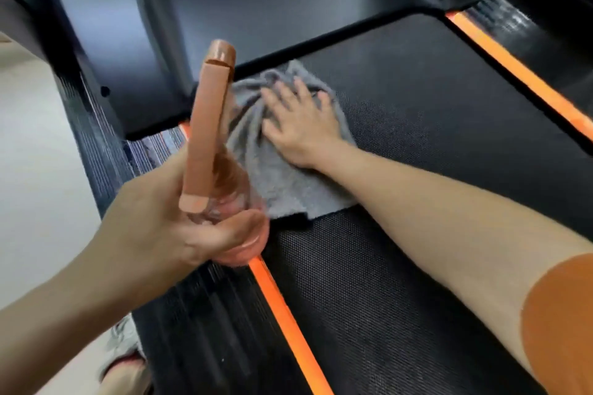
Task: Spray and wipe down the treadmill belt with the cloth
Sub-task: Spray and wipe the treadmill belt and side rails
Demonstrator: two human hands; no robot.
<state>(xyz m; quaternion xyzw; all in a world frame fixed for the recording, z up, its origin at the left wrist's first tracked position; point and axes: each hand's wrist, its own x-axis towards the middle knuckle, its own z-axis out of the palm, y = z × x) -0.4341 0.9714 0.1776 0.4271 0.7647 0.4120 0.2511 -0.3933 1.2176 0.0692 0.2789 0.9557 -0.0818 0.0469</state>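
Head view, read from left to right. At the far left lay a pale floor (38,138), and on it, low in the view, a light-coloured shoe (123,346) with a dark red patch, blurred. Beside the floor ran the ribbed black left side rail (96,144) of the treadmill.

The left hand (167,224) was raised above this rail. Its thumb and fingers were curled round the clear body of a spray bottle (207,125), gripping it firmly. The bottle's long orange-brown sprayer head pointed up and away from the viewer. An orange stripe (282,314) ran along the belt's left edge, just under that hand.

Behind the bottle rose the black motor cover (256,9) at the treadmill's front end. A grey terry cloth (276,176) lay on the treadmill belt (417,138), near the belt's front left corner and just short of the cover's edge. The cloth was gathered into folds at its far end and flatter toward the viewer.

The right hand (298,119) lay palm down on the cloth, its fingers straight and spread apart, pressing rather than clutching. Its bare forearm crossed the dark, finely textured belt toward the lower right, ending at an orange sleeve (561,314).

At the far right, a second orange stripe (513,64) bordered the belt, with the black right side rail (529,26) beyond it.
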